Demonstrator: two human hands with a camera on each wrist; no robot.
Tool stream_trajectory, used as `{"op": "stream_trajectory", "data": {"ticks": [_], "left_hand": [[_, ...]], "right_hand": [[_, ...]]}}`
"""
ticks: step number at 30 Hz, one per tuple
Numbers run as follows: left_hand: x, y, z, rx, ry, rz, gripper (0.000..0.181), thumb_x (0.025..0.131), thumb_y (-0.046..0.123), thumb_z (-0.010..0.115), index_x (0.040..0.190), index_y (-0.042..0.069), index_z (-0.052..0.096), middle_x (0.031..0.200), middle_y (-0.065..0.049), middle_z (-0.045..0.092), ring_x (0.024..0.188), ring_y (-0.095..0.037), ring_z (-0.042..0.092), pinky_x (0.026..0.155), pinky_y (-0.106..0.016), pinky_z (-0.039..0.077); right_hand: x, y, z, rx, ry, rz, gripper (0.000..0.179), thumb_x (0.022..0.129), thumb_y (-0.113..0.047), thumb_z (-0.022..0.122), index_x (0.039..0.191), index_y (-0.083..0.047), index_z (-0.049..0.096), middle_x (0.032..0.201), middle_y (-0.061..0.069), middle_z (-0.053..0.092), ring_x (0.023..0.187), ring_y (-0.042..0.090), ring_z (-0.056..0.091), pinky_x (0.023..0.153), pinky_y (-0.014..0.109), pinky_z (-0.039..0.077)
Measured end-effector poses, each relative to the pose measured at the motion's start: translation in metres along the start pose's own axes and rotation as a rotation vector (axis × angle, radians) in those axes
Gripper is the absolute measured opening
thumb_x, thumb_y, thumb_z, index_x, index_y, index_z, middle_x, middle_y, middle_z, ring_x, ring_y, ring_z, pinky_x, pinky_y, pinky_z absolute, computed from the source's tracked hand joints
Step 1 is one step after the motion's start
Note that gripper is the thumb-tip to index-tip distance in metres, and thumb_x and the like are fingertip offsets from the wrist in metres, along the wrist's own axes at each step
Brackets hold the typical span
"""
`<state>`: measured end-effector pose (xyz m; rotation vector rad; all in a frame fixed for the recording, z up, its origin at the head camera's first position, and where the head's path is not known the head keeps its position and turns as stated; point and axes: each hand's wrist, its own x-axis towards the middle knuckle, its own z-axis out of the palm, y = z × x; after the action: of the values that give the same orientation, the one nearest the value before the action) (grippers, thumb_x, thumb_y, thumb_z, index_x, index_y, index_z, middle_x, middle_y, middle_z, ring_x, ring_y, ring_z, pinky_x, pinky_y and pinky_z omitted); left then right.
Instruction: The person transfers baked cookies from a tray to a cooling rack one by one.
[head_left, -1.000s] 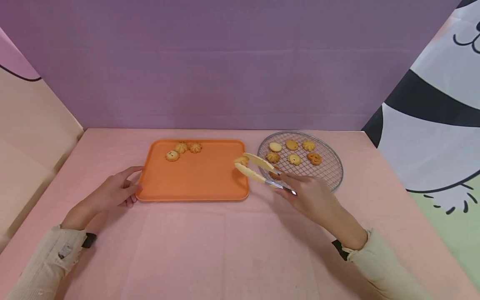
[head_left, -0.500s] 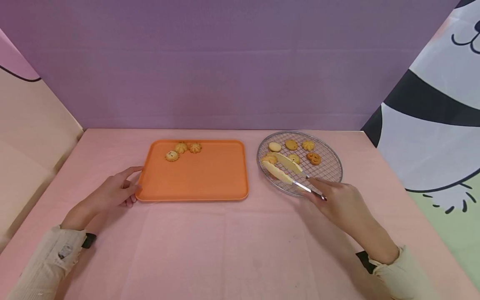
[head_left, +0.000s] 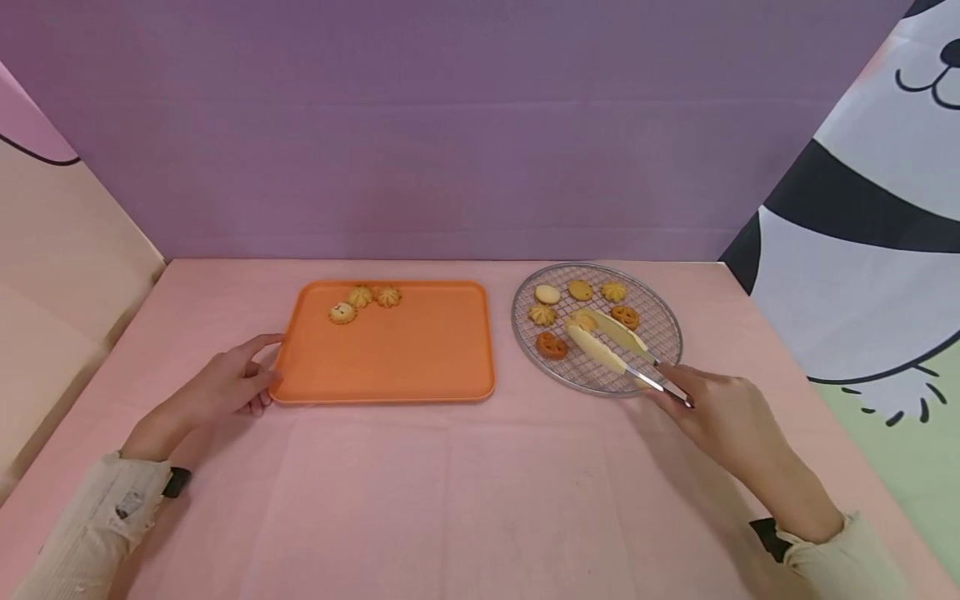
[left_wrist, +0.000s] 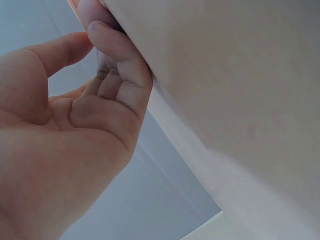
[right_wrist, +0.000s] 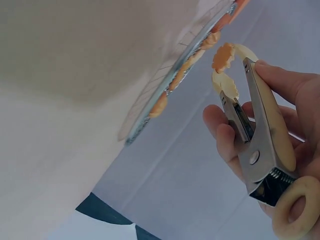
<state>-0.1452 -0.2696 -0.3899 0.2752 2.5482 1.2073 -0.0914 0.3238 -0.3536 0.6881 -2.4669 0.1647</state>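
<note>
My right hand [head_left: 731, 417] holds tongs [head_left: 611, 342] with pale yellow tips over the round wire rack [head_left: 660, 367]. Between the tips is a flower-shaped cookie [right_wrist: 223, 57], lifted clear of the rack in the right wrist view. Several cookies sit on the rack, among them a pretzel-shaped cookie [head_left: 551, 346] at its near left. The held cookie and tips hide part of the rack. At the left, my left hand [head_left: 217, 387] touches the edge of the orange tray [head_left: 405, 367], its fingers loosely bent. Three cookies [head_left: 360, 296] lie near the tray's far left corner.
A pink cloth covers the table [head_left: 480, 500]. Behind it rises a purple backdrop [head_left: 450, 150], with a panda-patterned panel [head_left: 862, 250] at the right and a pale panel [head_left: 60, 275] at the left.
My right hand has carried the tongs and the cookie rightward, from the tray's right edge to above the middle of the rack. The left hand and the tray have stayed in place.
</note>
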Motion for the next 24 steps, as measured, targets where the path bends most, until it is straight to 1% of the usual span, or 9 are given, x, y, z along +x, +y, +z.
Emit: {"op": "stream_trajectory", "data": {"ticks": [2,6,10,11,14,17,21,24], "left_hand": [[0.0,0.0,0.0,-0.006,0.002,0.003,0.065,0.099,0.007,0.059,0.154,0.003,0.024,0.073,-0.01,0.061,0.063,-0.021,0.059,0.056,-0.029,0.056],[-0.001,0.0,0.0,-0.009,0.003,0.002,0.064,0.1,0.007,0.059,0.154,0.003,0.025,0.073,-0.01,0.061,0.064,-0.021,0.059,0.056,-0.029,0.056],[-0.001,-0.001,0.0,-0.007,0.007,0.01,0.064,0.1,0.007,0.059,0.154,0.003,0.025,0.073,-0.01,0.06,0.064,-0.021,0.059,0.055,-0.029,0.056],[-0.001,-0.001,0.0,-0.004,0.009,0.014,0.064,0.1,0.007,0.059,0.154,0.003,0.025,0.073,-0.01,0.061,0.063,-0.02,0.059,0.055,-0.029,0.056],[0.0,0.0,0.0,0.003,0.012,0.023,0.064,0.099,0.007,0.059,0.153,0.003,0.026,0.073,-0.009,0.061,0.062,-0.02,0.059,0.054,-0.029,0.055],[0.0,0.0,0.0,0.009,0.01,0.022,0.064,0.099,0.007,0.059,0.153,0.003,0.026,0.073,-0.009,0.061,0.063,-0.02,0.059,0.055,-0.028,0.055],[0.0,0.0,0.0,0.009,0.005,0.014,0.064,0.099,0.007,0.059,0.154,0.003,0.025,0.073,-0.01,0.061,0.064,-0.021,0.059,0.056,-0.028,0.056],[0.0,-0.001,0.0,0.011,0.003,0.011,0.064,0.099,0.008,0.059,0.154,0.003,0.025,0.074,-0.009,0.061,0.064,-0.021,0.059,0.056,-0.028,0.056]], "right_hand": [[-0.002,0.001,-0.001,0.01,-0.018,0.017,0.03,0.075,-0.016,0.084,0.098,-0.001,0.074,0.085,0.015,0.074,0.062,0.029,0.069,0.053,0.046,0.055],[-0.006,0.003,-0.002,0.009,-0.054,0.04,0.029,0.075,-0.016,0.084,0.098,-0.001,0.073,0.085,0.013,0.074,0.063,0.028,0.069,0.053,0.046,0.055],[-0.009,0.004,-0.004,-0.007,-0.073,0.048,0.031,0.074,-0.016,0.084,0.1,-0.002,0.075,0.083,0.013,0.074,0.058,0.026,0.066,0.051,0.046,0.052],[-0.01,0.005,-0.005,-0.008,-0.073,0.049,0.033,0.074,-0.016,0.084,0.101,-0.002,0.075,0.083,0.013,0.074,0.059,0.027,0.067,0.051,0.047,0.053],[-0.014,0.006,-0.005,-0.016,-0.089,0.06,0.034,0.074,-0.017,0.085,0.103,-0.002,0.076,0.078,0.012,0.073,0.054,0.023,0.063,0.049,0.046,0.05],[-0.016,0.007,-0.005,-0.016,-0.107,0.071,0.036,0.074,-0.017,0.085,0.105,-0.002,0.076,0.08,0.014,0.073,0.055,0.026,0.065,0.049,0.047,0.051],[-0.019,0.007,-0.006,-0.016,-0.128,0.086,0.036,0.074,-0.017,0.085,0.104,-0.001,0.076,0.082,0.016,0.074,0.056,0.026,0.065,0.049,0.047,0.051],[-0.02,0.007,-0.007,-0.019,-0.138,0.096,0.035,0.074,-0.018,0.085,0.104,-0.001,0.076,0.08,0.014,0.073,0.054,0.022,0.062,0.048,0.045,0.049]]}}
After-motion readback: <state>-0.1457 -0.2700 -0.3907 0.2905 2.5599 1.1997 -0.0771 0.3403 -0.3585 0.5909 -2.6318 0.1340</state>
